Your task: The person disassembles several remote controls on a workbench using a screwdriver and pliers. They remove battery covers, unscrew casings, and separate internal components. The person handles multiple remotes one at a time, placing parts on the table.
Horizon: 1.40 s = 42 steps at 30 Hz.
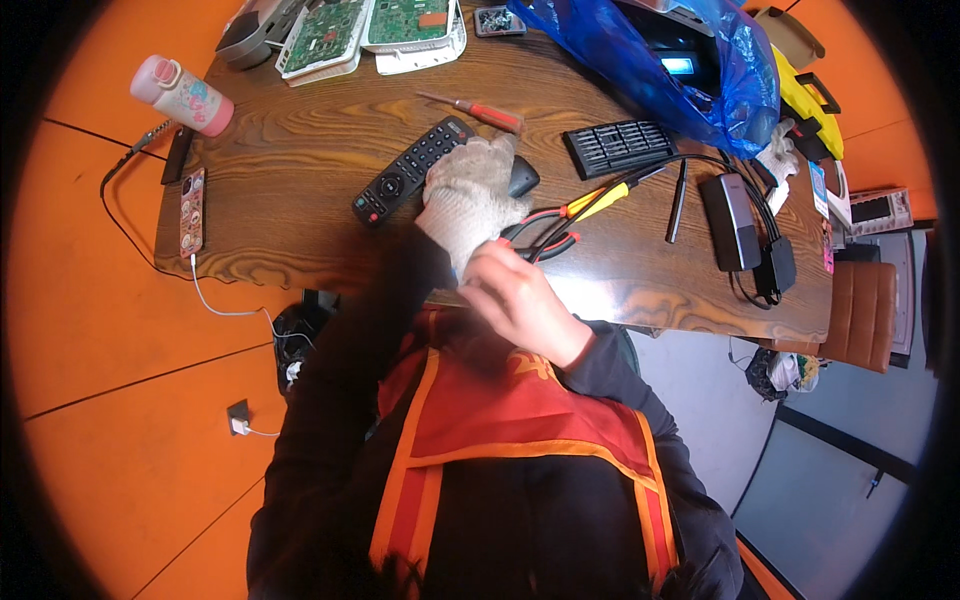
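Note:
My left hand [470, 185] wears a whitish knit work glove and lies low over the table. Its fingers look loosely stretched, the thumb apart, with nothing visible in them. Beside it lies a black remote control [412, 172], its upper end close to the glove. A dark rounded object [522, 177], partly covered by the glove, shows at its right side. My bare right hand [515, 305] pinches the glove's cuff at my left wrist. Just beyond the right hand are pliers with red-and-black handles [550, 240] and a yellow-handled tool [597, 200].
A red-handled screwdriver [478, 112], a black bit set [620, 148] and a dark pen-shaped tool [677, 202] lie on the wooden table [300, 215]. Opened white casings with green circuit boards [325, 38], a blue plastic bag [640, 70], a bottle [182, 95], a phone [193, 212] and a grey-black box [730, 222] surround them.

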### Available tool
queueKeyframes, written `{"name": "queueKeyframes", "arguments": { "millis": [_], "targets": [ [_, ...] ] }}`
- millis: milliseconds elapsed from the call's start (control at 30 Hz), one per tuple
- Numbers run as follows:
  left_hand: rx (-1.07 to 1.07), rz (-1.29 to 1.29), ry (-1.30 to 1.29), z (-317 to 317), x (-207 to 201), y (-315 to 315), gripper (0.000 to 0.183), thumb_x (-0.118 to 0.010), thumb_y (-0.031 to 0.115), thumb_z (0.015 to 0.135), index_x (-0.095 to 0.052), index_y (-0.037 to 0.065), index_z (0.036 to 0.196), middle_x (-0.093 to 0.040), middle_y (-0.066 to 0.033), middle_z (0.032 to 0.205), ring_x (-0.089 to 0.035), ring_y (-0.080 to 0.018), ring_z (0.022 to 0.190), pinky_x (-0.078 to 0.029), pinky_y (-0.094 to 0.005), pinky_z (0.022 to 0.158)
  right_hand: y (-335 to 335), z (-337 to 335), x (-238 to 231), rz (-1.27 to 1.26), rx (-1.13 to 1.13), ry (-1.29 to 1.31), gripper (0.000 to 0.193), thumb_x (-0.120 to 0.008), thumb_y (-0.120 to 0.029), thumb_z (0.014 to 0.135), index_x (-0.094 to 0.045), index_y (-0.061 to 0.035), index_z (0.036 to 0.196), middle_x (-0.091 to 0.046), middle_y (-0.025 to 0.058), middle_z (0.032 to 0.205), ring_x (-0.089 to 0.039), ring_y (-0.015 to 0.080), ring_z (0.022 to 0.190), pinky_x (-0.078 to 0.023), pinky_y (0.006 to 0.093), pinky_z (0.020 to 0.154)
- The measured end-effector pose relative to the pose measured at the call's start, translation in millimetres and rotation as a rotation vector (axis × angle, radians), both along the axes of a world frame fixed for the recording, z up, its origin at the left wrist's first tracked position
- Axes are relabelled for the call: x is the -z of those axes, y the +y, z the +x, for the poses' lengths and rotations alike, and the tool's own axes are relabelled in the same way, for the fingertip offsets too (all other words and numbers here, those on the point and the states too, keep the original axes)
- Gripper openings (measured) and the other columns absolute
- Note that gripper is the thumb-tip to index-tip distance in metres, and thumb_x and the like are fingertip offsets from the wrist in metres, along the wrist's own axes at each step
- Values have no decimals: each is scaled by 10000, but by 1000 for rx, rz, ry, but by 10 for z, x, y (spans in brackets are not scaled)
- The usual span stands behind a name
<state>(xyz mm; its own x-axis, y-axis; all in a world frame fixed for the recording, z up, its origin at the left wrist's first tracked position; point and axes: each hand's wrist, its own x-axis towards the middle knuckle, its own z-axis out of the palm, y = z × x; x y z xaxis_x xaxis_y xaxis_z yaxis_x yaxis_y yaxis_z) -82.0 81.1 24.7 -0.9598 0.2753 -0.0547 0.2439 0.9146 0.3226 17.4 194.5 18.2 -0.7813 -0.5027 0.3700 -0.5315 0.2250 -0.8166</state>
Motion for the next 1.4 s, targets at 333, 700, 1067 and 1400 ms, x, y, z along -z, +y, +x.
{"name": "queueKeyframes", "arguments": {
  "millis": [333, 700, 1067, 1400],
  "targets": [
    [-213, 1392, -322, 181, -385, -147, 315, -684, 220, 841, -564, 55, 1080, -620, -55, 940, -593, -186, 906, -467, -301, 793, 87, 43, -11, -172, 535, 178, 359, -666, -7, 791, -537, -11, 1126, -566, 129, 986, -588, 215, 748, -488, 288, 667],
    [-131, 1711, -409, 582, -625, -249, 396, -561, 122, 875, -443, -9, 1229, -557, -117, 1024, -556, -222, 1025, -466, -347, 914, 655, -215, -225, -792, 409, -297, 233, -601, 6, 869, -531, -15, 1091, -622, 24, 914, -581, 74, 763, -462, 178, 657],
    [-255, 1724, -1152, 800, -438, 157, 258, -531, 195, 939, -552, 47, 1149, -624, -56, 992, -623, -122, 814, -514, -234, 671, 440, -322, -337, -688, 483, -320, 260, -546, -41, 924, -521, 27, 1174, -620, 57, 1038, -559, 73, 900, -451, 216, 801],
    [-286, 2116, -573, 830, -305, 280, 314, -561, 134, 919, -499, 38, 1211, -576, -108, 1095, -576, -200, 1003, -475, -322, 885, 239, 89, -214, -595, 474, -498, 518, -617, -23, 856, -366, -32, 1309, -565, 74, 1014, -536, 76, 816, -445, 200, 687]
  ]
}}
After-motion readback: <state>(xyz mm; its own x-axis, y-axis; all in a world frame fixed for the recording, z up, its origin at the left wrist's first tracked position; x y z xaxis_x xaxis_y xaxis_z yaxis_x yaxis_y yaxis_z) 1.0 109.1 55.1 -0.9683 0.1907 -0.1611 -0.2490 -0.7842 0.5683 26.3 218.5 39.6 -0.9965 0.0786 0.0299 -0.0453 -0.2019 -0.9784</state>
